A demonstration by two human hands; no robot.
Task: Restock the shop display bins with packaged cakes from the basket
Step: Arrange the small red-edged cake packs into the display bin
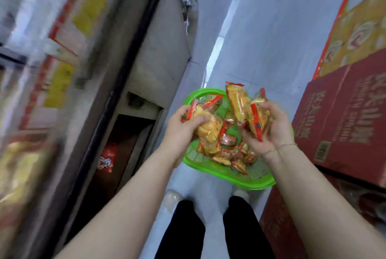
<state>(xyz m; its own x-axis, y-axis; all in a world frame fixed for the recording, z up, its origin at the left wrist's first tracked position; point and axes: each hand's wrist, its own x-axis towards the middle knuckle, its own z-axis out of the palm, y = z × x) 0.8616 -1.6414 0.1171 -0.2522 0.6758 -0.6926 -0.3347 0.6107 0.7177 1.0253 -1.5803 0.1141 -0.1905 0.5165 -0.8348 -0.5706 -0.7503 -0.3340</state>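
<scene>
Packaged cakes, in clear wrappers with red sealed ends, lie heaped in a green plastic basket on the pale tiled floor at the centre of the frame. The left hand has its fingers curled round a bunch of cakes held over the basket's left rim. The right hand grips a second bunch, fingers clamped on the wrappers, one packet standing up above the others. A thin bracelet crosses the right wrist. The print on the wrappers is too small and blurred to read.

At the right edge of the frame stand dark red cartons, the nearest printed with large pale Chinese characters and a barcode label near its lower corner; its near face sits just beside the basket's right rim. Above them a yellow and red carton carries round swirl pictures. Along the left of the frame runs a grey shelf unit; the goods on it are smeared by motion and unreadable. A red packet with a cartoon face lies in the dark recess at the unit's foot.

Bare floor runs as a narrow aisle between shelf unit and cartons toward the top of the frame. At the bottom centre are the person's dark trousers and pale shoes, close to the basket's near rim.
</scene>
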